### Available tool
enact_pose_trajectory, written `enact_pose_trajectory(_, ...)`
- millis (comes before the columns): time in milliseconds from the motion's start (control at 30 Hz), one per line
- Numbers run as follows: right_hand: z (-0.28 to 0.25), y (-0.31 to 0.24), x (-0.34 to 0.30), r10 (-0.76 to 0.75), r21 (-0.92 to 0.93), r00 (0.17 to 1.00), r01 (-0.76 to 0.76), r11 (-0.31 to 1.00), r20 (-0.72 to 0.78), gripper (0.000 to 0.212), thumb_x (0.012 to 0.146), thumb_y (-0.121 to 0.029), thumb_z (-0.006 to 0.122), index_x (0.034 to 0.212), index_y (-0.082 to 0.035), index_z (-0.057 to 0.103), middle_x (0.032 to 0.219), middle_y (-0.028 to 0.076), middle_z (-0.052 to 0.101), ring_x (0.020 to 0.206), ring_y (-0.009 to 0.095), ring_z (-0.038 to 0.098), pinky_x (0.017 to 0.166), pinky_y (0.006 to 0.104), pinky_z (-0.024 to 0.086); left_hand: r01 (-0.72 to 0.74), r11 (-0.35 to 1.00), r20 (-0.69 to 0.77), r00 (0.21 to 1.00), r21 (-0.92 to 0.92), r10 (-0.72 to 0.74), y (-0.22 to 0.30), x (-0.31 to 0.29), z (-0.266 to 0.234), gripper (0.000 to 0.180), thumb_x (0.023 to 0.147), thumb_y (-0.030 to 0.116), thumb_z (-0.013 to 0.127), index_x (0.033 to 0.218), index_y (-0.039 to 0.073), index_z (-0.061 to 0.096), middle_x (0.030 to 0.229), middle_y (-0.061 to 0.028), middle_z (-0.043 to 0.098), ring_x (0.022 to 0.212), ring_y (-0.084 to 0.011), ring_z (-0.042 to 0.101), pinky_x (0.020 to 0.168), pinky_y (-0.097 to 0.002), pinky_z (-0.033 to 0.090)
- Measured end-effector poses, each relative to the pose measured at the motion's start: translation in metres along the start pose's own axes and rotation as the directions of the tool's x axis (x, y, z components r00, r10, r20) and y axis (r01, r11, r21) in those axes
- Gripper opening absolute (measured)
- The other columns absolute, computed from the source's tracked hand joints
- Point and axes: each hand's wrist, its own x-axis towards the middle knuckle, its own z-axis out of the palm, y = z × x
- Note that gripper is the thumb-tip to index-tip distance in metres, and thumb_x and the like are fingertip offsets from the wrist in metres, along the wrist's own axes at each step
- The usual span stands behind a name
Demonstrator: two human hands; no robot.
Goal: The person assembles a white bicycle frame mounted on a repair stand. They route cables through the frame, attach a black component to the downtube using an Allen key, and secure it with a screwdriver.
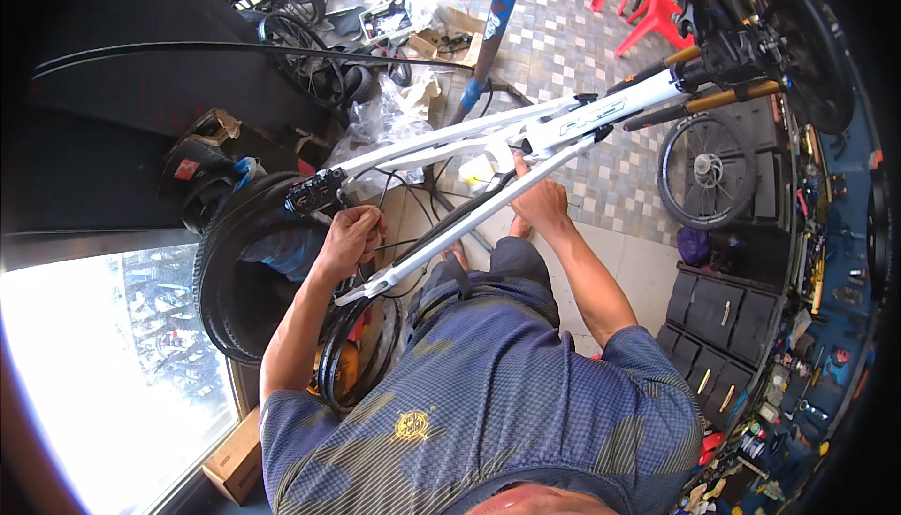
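A white bicycle frame [556,128] hangs across the view in front of me, its rear end toward my left. My left hand [357,238] is closed in a pinch just below the black part [316,192] at the end of the upper stay. A thin black cable [392,245] runs out from its fingers toward the lower stay [469,222]. My right hand [542,203] is at the middle of the frame. Its index finger stretches up against the frame near the pivot, the other fingers are bent, and the stay hides part of the hand.
A blue stand post [497,27] rises behind the frame. Tyres [221,271] and coiled black cables [330,365] lie at my left. A spoked wheel [706,169] leans at the right, before a tool-covered blue bench [845,327]. Red plastic chairs [657,22] stand farther back.
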Motion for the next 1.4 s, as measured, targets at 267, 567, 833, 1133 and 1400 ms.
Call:
enact_pose_trajectory(267,-0.018,-0.005,-0.006,0.039,-0.017,0.996,-0.038,0.999,0.077,0.068,0.089,-0.031,0.06,0.151,-0.009,0.044,0.066,0.017,0.069,0.06,0.037,0.07,0.057,0.0497,0.056,-0.026,0.998,0.035,0.999,0.062,0.024,0.017,0.034,0.035,0.03,0.106,0.029,0.051,0.091,0.003,0.057,0.061,0.0055,0.037,0.044,-0.0057,0.033,0.04,-0.0235,0.027)
enact_pose_trajectory(567,-0.014,-0.006,-0.01,0.032,0.023,0.999,-0.032,0.999,0.005,0.068,0.085,-0.02,0.059,0.147,0.001,0.045,0.065,0.014,0.069,0.06,0.033,0.071,0.057,0.0464,0.057,-0.002,0.993,-0.116,0.993,-0.117,-0.012,0.009,0.033,0.012,0.029,0.106,0.032,0.051,0.091,0.009,0.056,0.063,0.0074,0.033,0.045,-0.0029,0.029,0.037,-0.0205,0.02)
enact_pose_trajectory(833,-0.018,-0.008,-0.015,0.048,0.081,0.999,-0.049,0.995,0.014,0.061,0.087,-0.018,0.053,0.144,0.004,0.048,0.069,0.017,0.071,0.061,0.034,0.071,0.057,0.0457,0.057,0.015,1.0,-0.143,0.99,-0.025,-0.019,0.014,0.042,0.003,0.026,0.106,0.027,0.052,0.088,0.009,0.054,0.06,0.0083,0.032,0.042,-0.0028,0.028,0.034,-0.0214,0.02)
enact_pose_trajectory(1133,-0.019,-0.008,-0.013,0.056,0.112,0.998,-0.056,0.992,0.0,0.054,0.085,-0.014,0.053,0.136,0.005,0.056,0.068,0.018,0.07,0.061,0.034,0.071,0.057,0.0454,0.057,-0.021,0.989,-0.097,0.995,-0.148,0.006,0.01,0.047,0.013,0.024,0.106,0.026,0.05,0.095,0.006,0.056,0.062,0.0065,0.033,0.045,-0.0034,0.028,0.037,-0.0222,0.02)
enact_pose_trajectory(1400,-0.011,-0.007,-0.014,0.042,0.113,0.999,-0.042,0.993,0.003,0.047,0.084,-0.013,0.053,0.128,0.004,0.062,0.071,0.019,0.071,0.064,0.035,0.072,0.058,0.0468,0.057,0.01,0.999,-0.075,0.997,-0.036,-0.013,0.011,0.039,-0.006,0.023,0.106,0.024,0.052,0.093,0.006,0.057,0.063,0.0071,0.034,0.046,-0.0032,0.028,0.037,-0.0214,0.02)
